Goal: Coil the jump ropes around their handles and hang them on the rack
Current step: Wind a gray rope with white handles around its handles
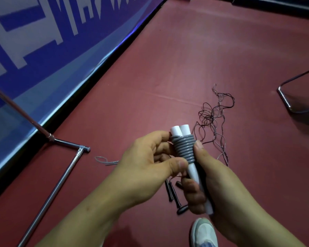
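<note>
Two white handles (180, 130) lie side by side with a grey rope (184, 147) coiled tightly round their upper half. My right hand (209, 182) grips the lower part of the handles, thumb against the coil. My left hand (150, 161) holds the coil's left side, thumb across the handles below the wraps. A loose grey rope end (103, 160) lies on the floor to the left. A thin dark jump rope (214, 114) sprawls tangled on the floor beyond; its black handles (175, 195) lie under my hands. The rack's metal base (61, 177) stands at the left.
The floor is dark red matting (203, 59). A blue and white banner (43, 41) runs along the left wall. A metal chair leg frame (289, 97) sits at the right edge. My white shoe (203, 232) shows at the bottom.
</note>
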A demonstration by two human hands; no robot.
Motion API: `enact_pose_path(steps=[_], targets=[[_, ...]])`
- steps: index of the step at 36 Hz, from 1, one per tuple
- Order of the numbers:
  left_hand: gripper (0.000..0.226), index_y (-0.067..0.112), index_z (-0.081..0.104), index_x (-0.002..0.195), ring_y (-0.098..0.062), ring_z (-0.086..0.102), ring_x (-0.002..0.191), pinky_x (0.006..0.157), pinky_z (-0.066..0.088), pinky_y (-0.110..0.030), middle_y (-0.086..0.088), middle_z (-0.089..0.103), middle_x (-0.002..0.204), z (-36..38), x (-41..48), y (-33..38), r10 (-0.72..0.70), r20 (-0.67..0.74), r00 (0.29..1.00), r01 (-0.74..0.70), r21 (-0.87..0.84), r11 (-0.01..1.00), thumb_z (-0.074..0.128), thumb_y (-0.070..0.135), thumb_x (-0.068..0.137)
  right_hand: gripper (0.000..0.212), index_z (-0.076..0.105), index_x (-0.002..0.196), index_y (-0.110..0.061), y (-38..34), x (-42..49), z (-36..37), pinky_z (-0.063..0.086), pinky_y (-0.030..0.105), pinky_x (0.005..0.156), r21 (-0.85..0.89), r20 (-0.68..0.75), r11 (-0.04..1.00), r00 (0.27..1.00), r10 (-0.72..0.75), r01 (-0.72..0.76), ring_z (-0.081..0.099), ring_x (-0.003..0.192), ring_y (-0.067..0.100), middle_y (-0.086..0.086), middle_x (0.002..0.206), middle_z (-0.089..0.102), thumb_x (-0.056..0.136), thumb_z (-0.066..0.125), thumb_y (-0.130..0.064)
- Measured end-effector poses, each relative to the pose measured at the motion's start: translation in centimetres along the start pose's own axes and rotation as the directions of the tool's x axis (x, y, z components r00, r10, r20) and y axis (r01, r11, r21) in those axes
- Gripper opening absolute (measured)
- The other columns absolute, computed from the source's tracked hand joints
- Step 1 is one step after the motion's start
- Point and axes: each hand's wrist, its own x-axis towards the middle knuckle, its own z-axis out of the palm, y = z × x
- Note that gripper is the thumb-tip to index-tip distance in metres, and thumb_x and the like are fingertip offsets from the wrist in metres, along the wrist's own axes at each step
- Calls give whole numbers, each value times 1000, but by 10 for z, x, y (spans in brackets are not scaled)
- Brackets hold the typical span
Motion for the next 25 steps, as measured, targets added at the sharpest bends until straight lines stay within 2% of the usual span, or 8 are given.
enact_pose_path(steps=[4, 6, 10, 13, 16, 17, 20, 25], targets=[[36, 7, 64, 117, -10, 66, 68, 63, 50, -20, -2, 72, 86, -6, 0, 8, -33, 140, 990, 44, -77, 996, 67, -12, 87, 61, 58, 61, -17, -6, -7, -2, 15, 10, 38, 171, 137, 976, 984, 110, -133, 19, 32, 6, -1, 48, 31, 86, 46, -71], [28, 6, 65, 112, -13, 67, 74, 65, 49, -22, -1, 72, 84, -9, 0, 8, -41, 199, 979, 50, -39, 998, 67, -10, 89, 62, 57, 60, -16, -6, -9, -1, 12, 10, 39, 209, 192, 962, 972, 136, -176, 20, 30, 5, -1, 46, 28, 86, 46, -71], [23, 24, 70, 110, -15, 66, 81, 72, 51, -31, 2, 75, 96, -15, 3, 11, -82, 233, 969, 55, 120, 991, 73, 13, 90, 62, 55, 64, -13, -3, -8, 0, 11, 12, 39, 201, 190, 967, 974, 120, -158, 21, 29, 6, 0, 45, 28, 86, 47, -71], [10, 22, 77, 101, -8, 64, 77, 77, 50, -27, 5, 76, 87, -17, 5, 11, -118, 267, 956, 54, 233, 971, 71, 24, 93, 62, 55, 68, -13, -2, -8, 1, 12, 11, 38, 183, 157, 975, 983, 95, -124, 21, 29, 7, 1, 46, 29, 84, 49, -72], [26, 26, 81, 87, -36, 68, 89, 85, 54, -52, -17, 73, 92, -17, 6, 9, -72, 233, 970, -5, 313, 950, 71, 50, 82, 63, 53, 63, -13, -1, -7, 2, 11, 12, 40, 168, 136, 978, 986, 98, -121, 20, 30, 7, 1, 46, 28, 84, 48, -72], [35, 25, 82, 85, -39, 68, 90, 84, 54, -56, -20, 71, 92, -18, 6, 9, -50, 204, 978, -19, 322, 947, 71, 57, 76, 63, 53, 62, -14, -1, -7, 3, 11, 11, 40, 174, 141, 977, 985, 100, -124, 20, 30, 7, 1, 46, 28, 85, 47, -72], [34, 19, 81, 78, -27, 66, 72, 71, 55, -46, -8, 70, 76, -23, 5, 6, -14, 127, 992, -30, 338, 941, 78, 53, 73, 64, 53, 61, -14, -1, -5, 4, 11, 12, 38, 189, 163, 973, 981, 105, -136, 19, 30, 7, 1, 46, 29, 85, 46, -73], [33, 18, 75, 69, -33, 59, 57, 58, 49, -44, -13, 70, 66, -21, 0, 5, -4, 67, 998, -16, 292, 956, 77, 50, 70, 64, 50, 60, -13, -2, -1, 2, 10, 11, 39, 220, 238, 964, 966, 98, -152, 20, 28, 7, 0, 44, 27, 81, 48, -74]])
